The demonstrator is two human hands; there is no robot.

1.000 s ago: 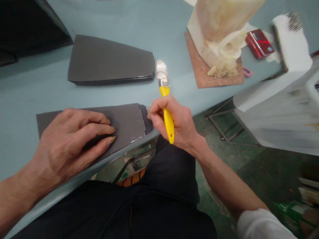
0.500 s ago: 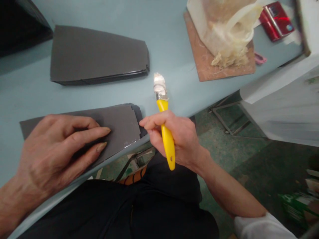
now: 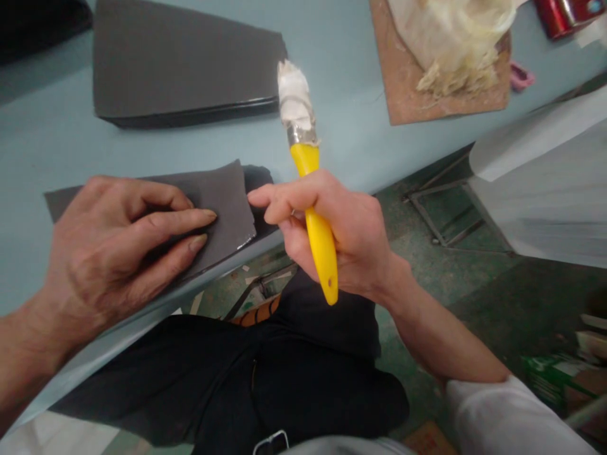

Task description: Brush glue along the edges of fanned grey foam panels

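My left hand (image 3: 118,246) lies on a dark grey sheet (image 3: 222,196) at the table's front edge, fingers stretched out and pressing down. The sheet's right end is lifted off a darker piece (image 3: 260,183) below it. My right hand (image 3: 332,234) is closed round a yellow-handled paintbrush (image 3: 322,246), its bristles pointing away from me and coated in whitish paste. The right fingertips are at the lifted edge of the sheet. Beyond them, a thick stack of dark grey pieces (image 3: 184,60) lies on the table.
A whitish, paste-crusted plastic container (image 3: 450,31) stands on a brown board (image 3: 403,95) at the back right. Near it are a pink object (image 3: 521,76) and a red shiny case (image 3: 564,16). The blue-green table (image 3: 341,76) ends in front of my lap.
The top sheet's right end has risen and shifted left, showing more of the dark piece beneath. The brush has tilted a little. The camera's view has shifted, so the table things sit higher.
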